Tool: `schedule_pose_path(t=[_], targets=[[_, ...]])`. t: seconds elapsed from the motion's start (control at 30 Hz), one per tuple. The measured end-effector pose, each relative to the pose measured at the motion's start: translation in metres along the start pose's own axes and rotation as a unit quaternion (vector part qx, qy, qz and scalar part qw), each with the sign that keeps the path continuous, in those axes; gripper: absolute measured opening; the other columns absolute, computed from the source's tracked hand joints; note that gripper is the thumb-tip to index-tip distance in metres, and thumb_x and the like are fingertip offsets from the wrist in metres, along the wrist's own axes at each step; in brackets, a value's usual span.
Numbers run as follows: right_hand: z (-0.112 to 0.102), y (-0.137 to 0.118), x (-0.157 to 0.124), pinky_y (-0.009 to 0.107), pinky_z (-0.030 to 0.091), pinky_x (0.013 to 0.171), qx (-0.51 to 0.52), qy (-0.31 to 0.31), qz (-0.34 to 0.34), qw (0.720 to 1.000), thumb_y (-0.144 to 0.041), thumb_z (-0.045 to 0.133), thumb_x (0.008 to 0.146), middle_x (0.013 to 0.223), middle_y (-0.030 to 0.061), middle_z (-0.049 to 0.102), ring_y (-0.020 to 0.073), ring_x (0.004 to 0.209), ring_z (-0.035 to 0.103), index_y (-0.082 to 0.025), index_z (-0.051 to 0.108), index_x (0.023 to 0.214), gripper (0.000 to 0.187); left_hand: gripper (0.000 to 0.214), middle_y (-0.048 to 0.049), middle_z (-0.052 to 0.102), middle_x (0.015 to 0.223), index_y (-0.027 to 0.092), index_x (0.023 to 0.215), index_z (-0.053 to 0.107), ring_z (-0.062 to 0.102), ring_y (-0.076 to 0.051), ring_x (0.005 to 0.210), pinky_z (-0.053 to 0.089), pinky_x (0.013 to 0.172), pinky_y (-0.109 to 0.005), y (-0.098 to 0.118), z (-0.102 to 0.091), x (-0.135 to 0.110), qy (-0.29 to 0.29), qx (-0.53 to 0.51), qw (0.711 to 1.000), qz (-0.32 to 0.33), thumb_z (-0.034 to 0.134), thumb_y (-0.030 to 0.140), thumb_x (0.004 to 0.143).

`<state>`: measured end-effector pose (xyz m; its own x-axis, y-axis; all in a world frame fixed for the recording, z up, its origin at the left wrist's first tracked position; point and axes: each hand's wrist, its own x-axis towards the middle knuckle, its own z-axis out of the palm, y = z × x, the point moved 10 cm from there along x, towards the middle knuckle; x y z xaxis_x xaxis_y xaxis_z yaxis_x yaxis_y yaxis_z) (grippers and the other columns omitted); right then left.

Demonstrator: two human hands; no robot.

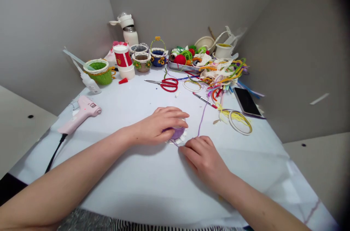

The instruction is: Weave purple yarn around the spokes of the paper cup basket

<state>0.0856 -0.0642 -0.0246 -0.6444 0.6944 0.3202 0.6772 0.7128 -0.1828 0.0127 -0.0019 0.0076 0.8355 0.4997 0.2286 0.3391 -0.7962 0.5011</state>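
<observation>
My left hand (164,123) curls over a small round cup (178,133) whose side is wrapped in purple, with white tabs fanned out around its base on the table. My fingers cover much of the cup. A strand of purple yarn (201,120) runs from the pile at the back down to my right hand (203,156). Between thumb and forefinger, that hand pinches the yarn just to the lower right of the cup, and a short length stretches from the fingertips to the cup's base.
A pink glue gun (82,112) lies at left, its black cord trailing forward. Red-handled scissors (168,84), a pen (205,100) and hoops (240,122) lie beyond my hands. Decorated baskets (100,75), a bottle (130,36), a yarn pile (224,74) and a phone (247,101) stand or lie farther out.
</observation>
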Motion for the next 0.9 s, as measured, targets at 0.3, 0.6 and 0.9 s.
schedule_pose_path(t=[0.3,0.6,0.9], targets=[[-0.01,0.015,0.006,0.033,0.034,0.073,-0.051,0.033,0.05,0.997,-0.014,0.053,0.091,0.08,0.0058,0.059,0.018,0.077,0.049,-0.014,0.066,0.095,0.015,0.044,-0.0039,0.045,0.143,0.025,0.122,0.055,0.035,-0.023,0.133,0.029,0.108,-0.044,0.001,-0.001,0.0,-0.001,-0.003,1.0,-0.008,0.042,0.013,0.082],[0.0,0.047,0.028,0.031,0.036,0.073,0.012,-0.049,0.159,0.986,-0.015,0.056,0.089,0.081,0.0034,0.061,0.0181,0.081,0.057,-0.019,0.069,0.086,0.013,0.043,-0.0038,0.046,0.142,0.025,0.121,0.055,0.036,-0.023,0.132,0.029,0.108,-0.046,-0.001,0.0,0.0,0.008,-0.011,1.0,0.004,0.042,0.013,0.082],[-0.004,0.055,0.026,0.031,0.037,0.073,0.063,-0.012,0.169,0.983,-0.015,0.057,0.087,0.081,0.0014,0.061,0.0161,0.076,0.056,-0.02,0.067,0.088,0.012,0.036,-0.0049,0.049,0.139,0.025,0.118,0.057,0.039,-0.023,0.13,0.031,0.106,-0.044,0.001,-0.003,0.0,0.028,-0.015,0.999,0.019,0.045,0.017,0.085]])
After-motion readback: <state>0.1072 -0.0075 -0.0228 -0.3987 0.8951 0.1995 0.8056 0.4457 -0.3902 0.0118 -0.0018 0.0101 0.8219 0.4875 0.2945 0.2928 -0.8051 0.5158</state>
